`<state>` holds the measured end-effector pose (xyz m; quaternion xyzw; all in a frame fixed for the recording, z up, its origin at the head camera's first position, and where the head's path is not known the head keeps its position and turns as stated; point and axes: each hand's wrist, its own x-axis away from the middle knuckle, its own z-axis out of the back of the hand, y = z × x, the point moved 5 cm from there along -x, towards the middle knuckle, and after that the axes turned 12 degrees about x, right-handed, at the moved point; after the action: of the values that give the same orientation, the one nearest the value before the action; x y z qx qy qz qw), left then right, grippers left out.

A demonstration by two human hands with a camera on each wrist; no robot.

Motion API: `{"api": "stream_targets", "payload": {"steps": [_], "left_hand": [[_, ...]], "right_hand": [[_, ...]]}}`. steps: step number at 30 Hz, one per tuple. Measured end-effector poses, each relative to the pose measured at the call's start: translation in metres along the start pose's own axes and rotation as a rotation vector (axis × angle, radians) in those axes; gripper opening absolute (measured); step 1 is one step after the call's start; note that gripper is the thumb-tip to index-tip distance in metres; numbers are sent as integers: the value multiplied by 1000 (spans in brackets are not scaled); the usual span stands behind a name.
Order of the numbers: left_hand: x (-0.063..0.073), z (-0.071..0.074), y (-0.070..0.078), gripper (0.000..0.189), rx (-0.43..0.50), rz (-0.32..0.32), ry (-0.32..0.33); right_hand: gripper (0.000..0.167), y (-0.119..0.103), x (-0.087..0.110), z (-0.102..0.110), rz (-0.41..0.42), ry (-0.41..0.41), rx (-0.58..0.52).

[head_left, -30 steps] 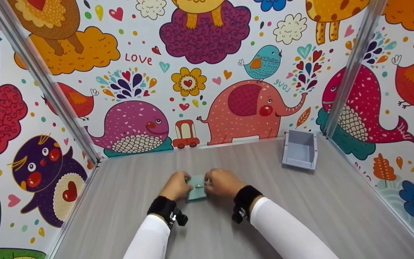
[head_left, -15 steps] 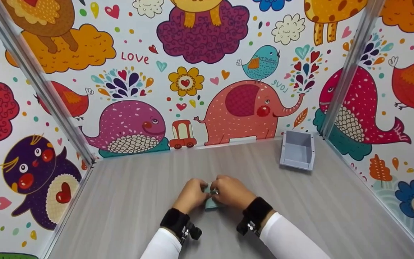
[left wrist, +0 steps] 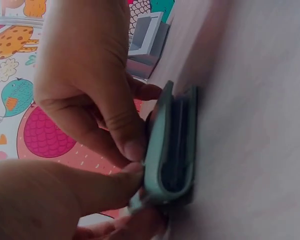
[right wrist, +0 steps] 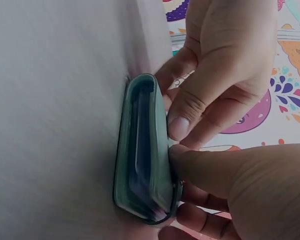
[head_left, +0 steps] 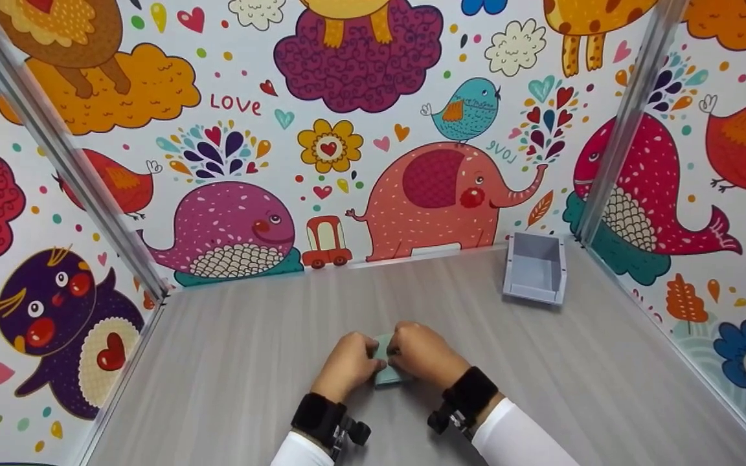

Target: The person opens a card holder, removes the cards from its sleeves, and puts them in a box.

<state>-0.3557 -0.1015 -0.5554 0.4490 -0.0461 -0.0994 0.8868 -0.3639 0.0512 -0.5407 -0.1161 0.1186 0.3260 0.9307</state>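
A small mint-green wallet (head_left: 391, 376) lies folded on the table between my two hands. My left hand (head_left: 349, 364) holds its left side, with the thumb on the top cover. From the right, my right hand (head_left: 426, 351) grips the other side, its thumb also pressing on the cover. Both thumb tips come close together in the right wrist view, where the wallet's open edge (right wrist: 160, 165) shows dark inner leaves. A narrow tab (left wrist: 136, 202) sticks out beside the left fingers in the left wrist view. The hands cover most of the wallet's top in the head view.
A grey open bin (head_left: 534, 268) stands at the back right of the wood-grain table (head_left: 250, 336). Printed panels (head_left: 237, 155) with cartoon animals rise at the back and both sides, joined by metal corner posts (head_left: 632, 123).
The wallet and both hands have shifted right and slightly toward me, and the hands have drawn closer together. The strap with its shiny snap, seen earlier on top, is now hidden in the head view.
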Motion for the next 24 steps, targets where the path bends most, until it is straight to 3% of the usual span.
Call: {"api": "stream_targets", "payload": {"steps": [8, 15, 24], "left_hand": [[8, -4, 6, 17, -92, 17, -15], [14, -7, 7, 39, -86, -26, -51], [15, -12, 7, 24, -113, 7, -10]], "right_hand": [[11, -1, 6, 0, -29, 19, -13], [14, 0, 11, -1, -60, 53, -36], [21, -3, 13, -2, -58, 144, 21]]}}
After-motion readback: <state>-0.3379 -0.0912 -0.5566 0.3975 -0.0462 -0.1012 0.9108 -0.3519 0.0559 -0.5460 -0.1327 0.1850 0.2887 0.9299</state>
